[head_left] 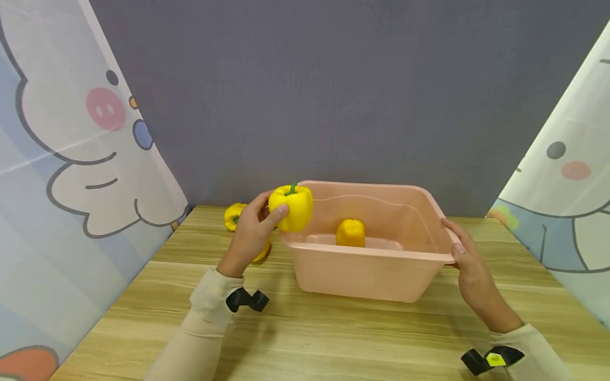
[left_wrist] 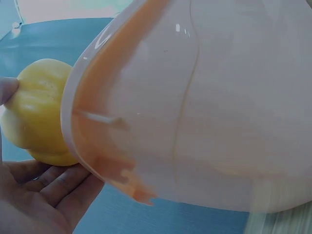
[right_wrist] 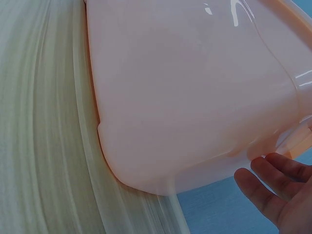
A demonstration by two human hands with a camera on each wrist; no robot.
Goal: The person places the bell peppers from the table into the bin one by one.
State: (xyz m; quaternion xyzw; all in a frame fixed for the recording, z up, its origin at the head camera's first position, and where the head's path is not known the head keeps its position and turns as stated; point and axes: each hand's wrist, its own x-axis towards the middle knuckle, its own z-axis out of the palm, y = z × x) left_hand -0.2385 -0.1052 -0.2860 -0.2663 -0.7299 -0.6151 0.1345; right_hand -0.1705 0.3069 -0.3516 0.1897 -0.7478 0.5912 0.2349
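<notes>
My left hand holds a yellow bell pepper with a green stem, thumb on its near side. In the head view this pepper overlaps the left rim of a pink plastic tub. The left wrist view shows the pepper beside the tub's rim, thumb on one side and fingers beneath. My right hand grips the tub's right rim, its thumb on top. Inside the tub lies another yellow bell pepper. The right wrist view shows fingers by the tub's outer wall.
Behind my left hand, a yellow bell pepper lies on the wooden table; another yellow piece is mostly hidden by that hand. A grey panel stands behind the tub, with cartoon-printed sheets at both sides.
</notes>
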